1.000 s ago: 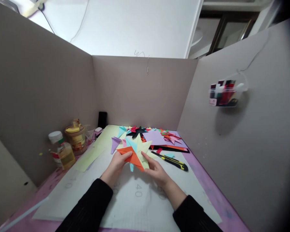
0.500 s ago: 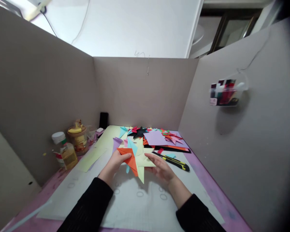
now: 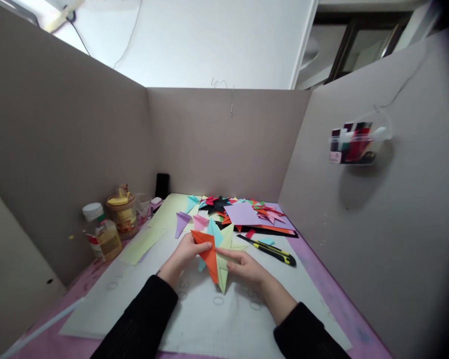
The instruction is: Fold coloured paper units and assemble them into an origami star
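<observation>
Midway between the side edges of the bench (image 3: 344,311), the left hand (image 3: 182,253) pinches the folded paper star (image 3: 223,243) by its orange part. The right hand (image 3: 249,268) lays fingers on its pale-green part; whether it grips, I cannot tell.

"What stands at eight o'clock from mid-view?"

"A white-capped bottle (image 3: 110,244) holding amber liquid, just beside a yellow-lidded tub (image 3: 122,218)."

"And elsewhere?"

"A yellow-and-black utility knife (image 3: 275,253) at five, a black phone (image 3: 162,186) at nine, wire hook (image 3: 231,109) at twelve, clear hanging container (image 3: 355,144) near three."

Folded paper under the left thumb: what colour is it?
The folded paper is orange, clearest in the head view.
</observation>
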Tool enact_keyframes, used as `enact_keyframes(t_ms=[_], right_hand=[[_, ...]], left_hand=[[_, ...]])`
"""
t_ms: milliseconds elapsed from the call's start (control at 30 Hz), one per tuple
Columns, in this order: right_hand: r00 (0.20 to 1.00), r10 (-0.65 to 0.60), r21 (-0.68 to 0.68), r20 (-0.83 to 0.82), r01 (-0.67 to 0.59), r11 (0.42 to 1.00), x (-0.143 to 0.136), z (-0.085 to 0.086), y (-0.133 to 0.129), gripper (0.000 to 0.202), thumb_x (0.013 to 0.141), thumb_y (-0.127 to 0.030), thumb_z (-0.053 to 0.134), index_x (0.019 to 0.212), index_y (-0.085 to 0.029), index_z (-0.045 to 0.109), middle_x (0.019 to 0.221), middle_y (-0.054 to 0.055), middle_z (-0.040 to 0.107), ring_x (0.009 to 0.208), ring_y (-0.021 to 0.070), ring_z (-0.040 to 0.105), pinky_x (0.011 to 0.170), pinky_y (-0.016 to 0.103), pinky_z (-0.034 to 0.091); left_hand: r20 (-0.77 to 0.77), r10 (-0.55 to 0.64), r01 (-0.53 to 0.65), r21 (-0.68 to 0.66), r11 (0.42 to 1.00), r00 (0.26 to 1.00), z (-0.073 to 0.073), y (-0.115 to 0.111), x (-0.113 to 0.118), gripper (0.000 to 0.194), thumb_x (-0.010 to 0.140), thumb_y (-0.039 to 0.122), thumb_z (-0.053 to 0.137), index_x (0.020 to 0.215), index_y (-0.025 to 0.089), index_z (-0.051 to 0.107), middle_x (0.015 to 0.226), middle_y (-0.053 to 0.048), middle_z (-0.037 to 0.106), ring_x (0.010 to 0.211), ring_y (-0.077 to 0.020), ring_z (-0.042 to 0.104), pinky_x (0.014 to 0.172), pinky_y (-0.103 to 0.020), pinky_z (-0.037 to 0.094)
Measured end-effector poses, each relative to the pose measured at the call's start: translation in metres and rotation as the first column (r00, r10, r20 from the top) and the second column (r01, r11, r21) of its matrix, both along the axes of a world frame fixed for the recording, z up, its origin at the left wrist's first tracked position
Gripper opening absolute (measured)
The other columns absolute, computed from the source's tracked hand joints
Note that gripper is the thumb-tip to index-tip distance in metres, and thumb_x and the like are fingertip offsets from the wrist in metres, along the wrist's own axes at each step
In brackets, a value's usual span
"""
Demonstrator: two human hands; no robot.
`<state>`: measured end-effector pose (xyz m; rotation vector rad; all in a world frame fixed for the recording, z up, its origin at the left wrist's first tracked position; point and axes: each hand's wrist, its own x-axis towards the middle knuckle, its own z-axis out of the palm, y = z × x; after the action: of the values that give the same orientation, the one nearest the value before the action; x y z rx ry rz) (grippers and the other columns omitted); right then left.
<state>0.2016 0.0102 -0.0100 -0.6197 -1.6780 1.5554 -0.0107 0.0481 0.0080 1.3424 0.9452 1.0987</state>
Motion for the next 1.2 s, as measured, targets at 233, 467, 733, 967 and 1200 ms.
enact_keyframes(t_ms=[233, 467, 733, 967, 1200], right_hand=[[0.998, -0.039, 0.046, 0.042, 0.037, 0.998, 0.001, -0.004, 0.002, 0.061, 0.074, -0.049, 0.07, 0.127, -0.021, 0.056, 0.136, 0.011, 0.052, 0.127, 0.0313, 0.046, 0.108, 0.053, 0.028], [0.993, -0.095, 0.075, 0.067, 0.09, 0.993, 0.001, -0.003, 0.001, 0.06, 0.074, -0.047, 0.071, 0.127, -0.023, 0.055, 0.137, 0.009, 0.051, 0.13, 0.0303, 0.042, 0.111, 0.053, 0.023], [0.993, -0.099, 0.09, 0.062, 0.093, 0.992, 0.001, -0.002, 0.001, 0.061, 0.075, -0.047, 0.07, 0.128, -0.023, 0.053, 0.138, 0.008, 0.05, 0.13, 0.0303, 0.042, 0.111, 0.052, 0.022], [0.993, -0.091, 0.086, 0.07, 0.085, 0.993, 0.001, -0.002, 0.002, 0.063, 0.074, -0.047, 0.071, 0.129, -0.022, 0.053, 0.136, 0.007, 0.052, 0.131, 0.0314, 0.042, 0.111, 0.053, 0.021], [0.986, -0.122, 0.072, 0.117, 0.114, 0.991, 0.002, 0.002, 0.0, 0.064, 0.071, -0.047, 0.073, 0.128, -0.024, 0.054, 0.137, 0.008, 0.05, 0.131, 0.0317, 0.041, 0.112, 0.052, 0.02]], left_hand=[[0.051, 0.049, -0.047, -0.044, 0.998, 0.997, 0.003, -0.002, 0.007, 0.027, 0.057, 0.028, 0.081, 0.077, 0.012, 0.071, 0.075, -0.011, 0.072, 0.064, -0.0214, 0.066, 0.059, -0.027, 0.048], [0.051, 0.085, -0.082, -0.053, 0.995, 0.995, 0.003, -0.004, 0.01, 0.028, 0.057, 0.028, 0.081, 0.076, 0.011, 0.069, 0.073, -0.009, 0.071, 0.063, -0.0199, 0.064, 0.058, -0.027, 0.047], [0.076, 0.058, -0.054, -0.058, 0.997, 0.995, 0.003, -0.005, 0.011, 0.029, 0.056, 0.028, 0.082, 0.076, 0.011, 0.069, 0.075, -0.009, 0.07, 0.065, -0.0198, 0.064, 0.058, -0.026, 0.047], [0.131, 0.046, -0.041, -0.046, 0.998, 0.99, -0.002, -0.004, 0.014, 0.034, 0.055, 0.03, 0.084, 0.078, 0.012, 0.068, 0.077, -0.009, 0.071, 0.068, -0.0214, 0.065, 0.06, -0.027, 0.049], [0.229, 0.174, -0.162, -0.07, 0.984, 0.958, 0.003, 0.002, 0.004, 0.031, 0.061, 0.036, 0.079, 0.075, 0.014, 0.063, 0.067, -0.004, 0.066, 0.059, -0.0155, 0.061, 0.057, -0.024, 0.045]])
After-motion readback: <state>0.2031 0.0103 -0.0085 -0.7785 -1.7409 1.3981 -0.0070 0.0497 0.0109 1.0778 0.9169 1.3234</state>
